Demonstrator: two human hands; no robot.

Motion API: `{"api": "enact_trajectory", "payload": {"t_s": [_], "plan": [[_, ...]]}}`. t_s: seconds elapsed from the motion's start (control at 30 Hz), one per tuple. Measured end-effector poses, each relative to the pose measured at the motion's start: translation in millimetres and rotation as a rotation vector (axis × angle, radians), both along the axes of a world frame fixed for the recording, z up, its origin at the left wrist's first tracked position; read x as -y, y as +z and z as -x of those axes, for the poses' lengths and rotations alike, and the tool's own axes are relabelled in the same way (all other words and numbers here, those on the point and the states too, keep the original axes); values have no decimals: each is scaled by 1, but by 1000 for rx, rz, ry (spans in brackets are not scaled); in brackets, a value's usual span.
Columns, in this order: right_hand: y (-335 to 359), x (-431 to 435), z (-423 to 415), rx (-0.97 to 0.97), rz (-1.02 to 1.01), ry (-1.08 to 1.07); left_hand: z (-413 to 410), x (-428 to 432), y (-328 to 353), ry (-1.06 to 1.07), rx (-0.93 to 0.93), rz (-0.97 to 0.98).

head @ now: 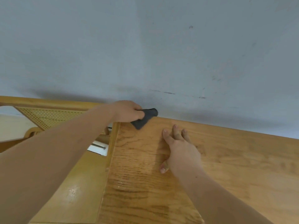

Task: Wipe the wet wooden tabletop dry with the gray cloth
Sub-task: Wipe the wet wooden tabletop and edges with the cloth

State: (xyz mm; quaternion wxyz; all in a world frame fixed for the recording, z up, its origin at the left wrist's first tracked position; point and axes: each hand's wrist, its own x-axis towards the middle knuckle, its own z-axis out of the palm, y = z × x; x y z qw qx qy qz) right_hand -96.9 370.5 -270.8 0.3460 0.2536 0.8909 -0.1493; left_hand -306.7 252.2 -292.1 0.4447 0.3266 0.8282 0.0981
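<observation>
Gray cloth (144, 118) in left hand (127, 111)

Cloth (145, 118) partly concealed inside left hand (127, 111). Tabletop (242, 159) runs off right and bottom edges. White item (97, 150) beside tabletop: too small to identify. Chair (48, 117) cut at left edge.

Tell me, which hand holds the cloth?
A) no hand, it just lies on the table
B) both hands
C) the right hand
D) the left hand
D: the left hand grips the cloth at the far corner of the table, while the right hand lies flat on the wood with nothing in it.
</observation>
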Motion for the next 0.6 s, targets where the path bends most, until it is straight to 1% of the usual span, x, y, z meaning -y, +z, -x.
{"api": "enact_trajectory", "payload": {"t_s": [0.07, 0.13, 0.2, 0.27, 0.37, 0.47, 0.53, 0.6], "plan": [[-1, 0, -1, -6, 0, -4, -1, 1, 1, 25, -18, 22], [1, 0, -2, -18, 8, -2, -14, -17, -1, -45, -151, 32], [3, 3, -4, -59, 10, -13, -41, -42, -7, -126, -315, -7], [3, 4, -14, -134, -23, -51, -71, -65, -12, -209, -381, -79], [-1, 7, -40, -264, -115, -59, -91, -74, -14, -308, -398, -108], [-4, 4, -63, -304, -91, -72, -75, -47, -12, -345, -343, -124], [1, -13, -70, -353, -40, -107, -57, -24, -10, -302, -291, -113], [12, -45, -74, -379, -42, -161, -39, -6, -5, -214, -216, -78]]}}
